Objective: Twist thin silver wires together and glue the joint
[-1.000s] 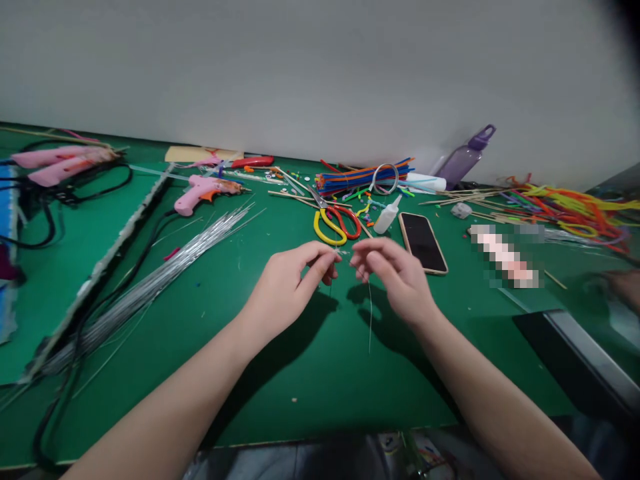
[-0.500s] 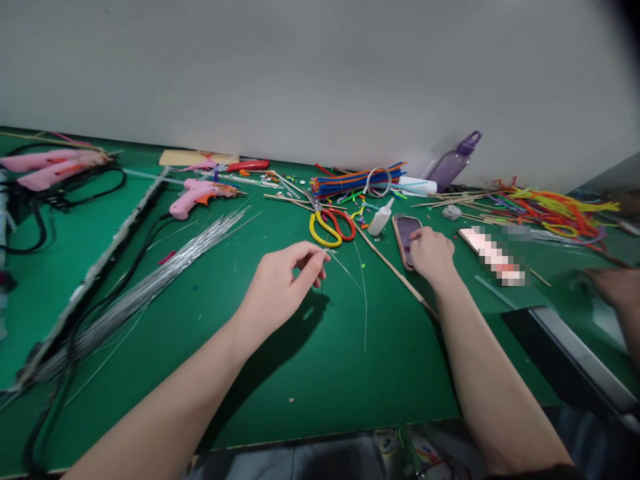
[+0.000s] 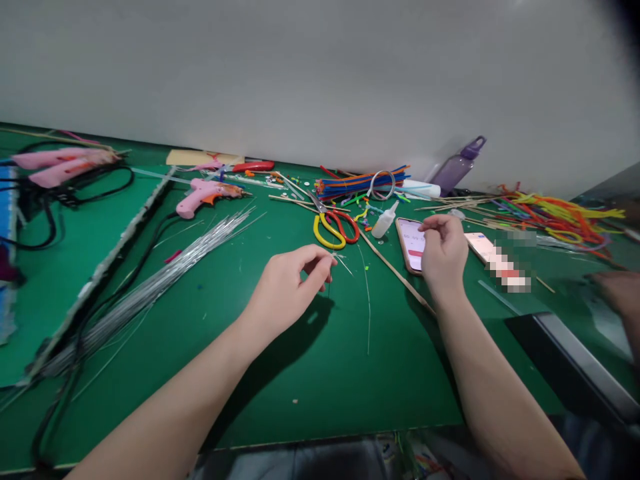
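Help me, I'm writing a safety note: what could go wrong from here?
The left hand pinches thin wire while the right hand is at the smartphone, so the wire might slip unnoticed. The scissors lie just beyond the left hand; reaching could knock them. The cord of the hot glue gun crosses the wire bundle; a tug might scatter it.

Wire bundle (image 3: 187, 260) left, scissors (image 3: 323, 211) centre, phone (image 3: 411, 243) right
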`<action>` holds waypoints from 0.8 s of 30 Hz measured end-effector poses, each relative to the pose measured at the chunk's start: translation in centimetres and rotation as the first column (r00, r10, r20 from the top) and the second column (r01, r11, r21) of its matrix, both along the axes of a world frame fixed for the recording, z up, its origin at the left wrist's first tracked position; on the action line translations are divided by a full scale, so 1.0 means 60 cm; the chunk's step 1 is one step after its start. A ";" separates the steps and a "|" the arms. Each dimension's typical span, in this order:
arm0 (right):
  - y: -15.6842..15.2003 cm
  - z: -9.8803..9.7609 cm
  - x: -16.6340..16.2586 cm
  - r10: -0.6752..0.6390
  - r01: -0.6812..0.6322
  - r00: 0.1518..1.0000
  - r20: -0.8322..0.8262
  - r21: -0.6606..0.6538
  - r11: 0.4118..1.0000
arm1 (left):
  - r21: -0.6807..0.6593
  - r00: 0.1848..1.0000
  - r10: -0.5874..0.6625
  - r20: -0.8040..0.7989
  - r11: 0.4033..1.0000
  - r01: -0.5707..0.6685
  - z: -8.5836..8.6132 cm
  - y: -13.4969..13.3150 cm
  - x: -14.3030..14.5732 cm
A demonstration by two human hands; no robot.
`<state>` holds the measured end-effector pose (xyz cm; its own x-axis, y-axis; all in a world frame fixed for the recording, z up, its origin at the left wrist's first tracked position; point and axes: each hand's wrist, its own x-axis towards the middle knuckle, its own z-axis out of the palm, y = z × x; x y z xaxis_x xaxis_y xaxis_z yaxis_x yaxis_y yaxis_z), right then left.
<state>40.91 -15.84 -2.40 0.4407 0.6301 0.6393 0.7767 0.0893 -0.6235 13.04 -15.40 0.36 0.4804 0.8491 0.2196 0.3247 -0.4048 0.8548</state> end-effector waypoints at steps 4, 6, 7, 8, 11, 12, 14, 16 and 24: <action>-0.029 0.006 -0.081 0.303 -0.299 0.953 -0.022 0.107 0.948 | 0.002 0.999 0.001 -0.041 1.000 -0.001 0.000 0.001 0.002; -0.045 0.007 -0.111 0.465 -0.460 0.882 -0.080 0.067 0.885 | 0.000 0.998 -0.019 -0.052 1.000 0.019 0.000 0.001 0.003; -0.052 0.007 -0.123 0.528 -0.530 0.840 -0.123 0.022 0.848 | -0.001 0.998 -0.034 -0.053 0.999 0.034 0.000 0.000 0.004; -0.058 0.008 -0.132 0.580 -0.590 0.800 -0.155 -0.031 0.807 | -0.001 0.997 -0.047 -0.054 0.999 0.047 0.000 0.000 0.005; -0.069 0.007 -0.149 0.644 -0.676 0.735 -0.211 -0.151 0.722 | -0.004 0.996 -0.069 -0.061 0.998 0.069 0.004 -0.002 0.006; -0.070 0.006 -0.151 0.653 -0.690 0.723 -0.226 -0.175 0.702 | -0.004 0.996 -0.068 -0.061 0.998 0.068 0.005 -0.003 0.007; -0.070 0.003 -0.154 0.667 -0.718 0.695 -0.267 -0.217 0.661 | -0.006 0.996 -0.070 -0.057 0.998 0.069 0.008 -0.004 0.007; -0.070 -0.001 -0.156 0.674 -0.749 0.661 -0.329 -0.242 0.617 | -0.017 0.996 -0.077 -0.041 0.997 0.076 0.010 -0.005 0.007; -0.071 -0.004 -0.161 0.626 -0.858 0.475 -0.619 -0.166 0.487 | -0.244 0.979 -0.171 0.112 0.950 0.194 0.004 0.003 0.003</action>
<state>31.22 -20.10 -2.65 -0.2050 0.9722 0.1132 0.1696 0.1492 -0.9742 13.19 -15.23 0.58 0.6207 0.7819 0.0581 0.1838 -0.2171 0.9587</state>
